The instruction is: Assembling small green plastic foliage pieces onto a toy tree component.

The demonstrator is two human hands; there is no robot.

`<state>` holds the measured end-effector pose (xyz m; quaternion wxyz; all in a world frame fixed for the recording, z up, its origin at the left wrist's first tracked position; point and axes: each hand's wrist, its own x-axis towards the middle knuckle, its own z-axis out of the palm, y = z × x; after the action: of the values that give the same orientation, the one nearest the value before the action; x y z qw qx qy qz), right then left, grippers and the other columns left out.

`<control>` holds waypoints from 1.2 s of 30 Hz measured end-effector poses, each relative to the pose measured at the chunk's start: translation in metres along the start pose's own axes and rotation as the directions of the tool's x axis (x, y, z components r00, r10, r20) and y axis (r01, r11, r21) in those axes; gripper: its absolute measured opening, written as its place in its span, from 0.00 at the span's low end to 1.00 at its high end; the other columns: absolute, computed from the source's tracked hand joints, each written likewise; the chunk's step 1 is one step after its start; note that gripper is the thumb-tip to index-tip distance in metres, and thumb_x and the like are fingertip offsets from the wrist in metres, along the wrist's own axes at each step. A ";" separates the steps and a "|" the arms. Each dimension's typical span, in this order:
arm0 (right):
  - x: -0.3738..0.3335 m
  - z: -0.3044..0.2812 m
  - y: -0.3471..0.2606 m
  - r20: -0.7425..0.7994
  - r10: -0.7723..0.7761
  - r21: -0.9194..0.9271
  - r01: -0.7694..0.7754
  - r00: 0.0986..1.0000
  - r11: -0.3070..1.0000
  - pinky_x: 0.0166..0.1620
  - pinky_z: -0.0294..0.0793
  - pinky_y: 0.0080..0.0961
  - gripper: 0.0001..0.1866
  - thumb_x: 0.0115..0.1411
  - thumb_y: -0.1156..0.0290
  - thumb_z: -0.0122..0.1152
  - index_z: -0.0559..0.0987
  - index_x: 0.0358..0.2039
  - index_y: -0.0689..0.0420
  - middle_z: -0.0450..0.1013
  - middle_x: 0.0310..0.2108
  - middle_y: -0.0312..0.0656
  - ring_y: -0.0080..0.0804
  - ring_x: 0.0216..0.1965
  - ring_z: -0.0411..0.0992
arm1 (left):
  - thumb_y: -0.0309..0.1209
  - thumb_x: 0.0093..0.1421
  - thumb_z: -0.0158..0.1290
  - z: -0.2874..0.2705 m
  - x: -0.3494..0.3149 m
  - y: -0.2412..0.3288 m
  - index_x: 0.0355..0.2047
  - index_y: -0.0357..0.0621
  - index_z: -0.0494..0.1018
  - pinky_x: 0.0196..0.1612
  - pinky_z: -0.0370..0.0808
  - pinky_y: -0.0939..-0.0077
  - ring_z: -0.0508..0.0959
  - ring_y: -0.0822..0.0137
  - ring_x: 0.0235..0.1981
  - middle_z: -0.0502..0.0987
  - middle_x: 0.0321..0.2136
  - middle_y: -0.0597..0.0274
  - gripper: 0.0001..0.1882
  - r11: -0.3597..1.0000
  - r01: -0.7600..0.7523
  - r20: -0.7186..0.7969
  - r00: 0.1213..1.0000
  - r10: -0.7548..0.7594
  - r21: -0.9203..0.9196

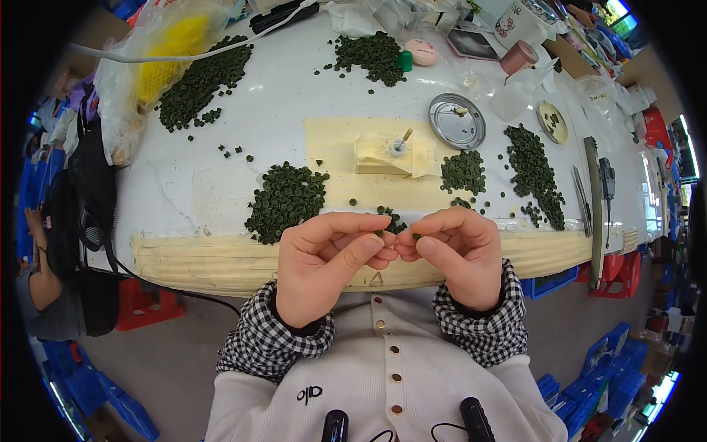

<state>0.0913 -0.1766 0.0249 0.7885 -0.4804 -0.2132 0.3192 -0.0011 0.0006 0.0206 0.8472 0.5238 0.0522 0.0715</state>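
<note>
My left hand [320,258] is closed in a pinch on a small dark green piece [380,233] above the table's near edge. Close beside it, my right hand [468,258] pinches another tiny dark green piece [417,236] between thumb and forefinger. The fingertips of both hands nearly meet, and the exact shape of what they hold is too small to make out. Just beyond the fingers lies a little cluster of dark green round pieces [395,218]. To the left of it is a larger heap of such pieces [287,200]. A tape-covered block [390,160] carries a small white cup [398,149] with a stick.
Further heaps of green pieces lie at right [534,173], far left [210,81] and back [372,57]. A round metal lid [456,121] sits right of the block. Tweezers [582,200] and a long bar [595,214] lie at far right. A white cable [191,57] crosses the far left.
</note>
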 end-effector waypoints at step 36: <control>0.008 0.011 0.007 0.055 -0.310 -0.541 0.289 0.949 0.789 0.37 0.73 0.19 0.13 0.52 0.84 0.66 0.83 0.38 0.58 0.76 0.33 0.41 0.26 0.34 0.74 | 0.22 0.63 0.53 0.003 0.001 -0.015 0.40 0.34 0.76 0.34 0.75 0.83 0.76 0.75 0.29 0.79 0.32 0.59 0.07 0.984 -0.002 -0.050 0.999 -0.007 -0.177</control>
<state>0.0881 -0.1620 0.0236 0.6643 -0.6496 -0.3537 0.1077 0.0013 -0.0087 0.0090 0.8889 0.4444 0.0678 0.0880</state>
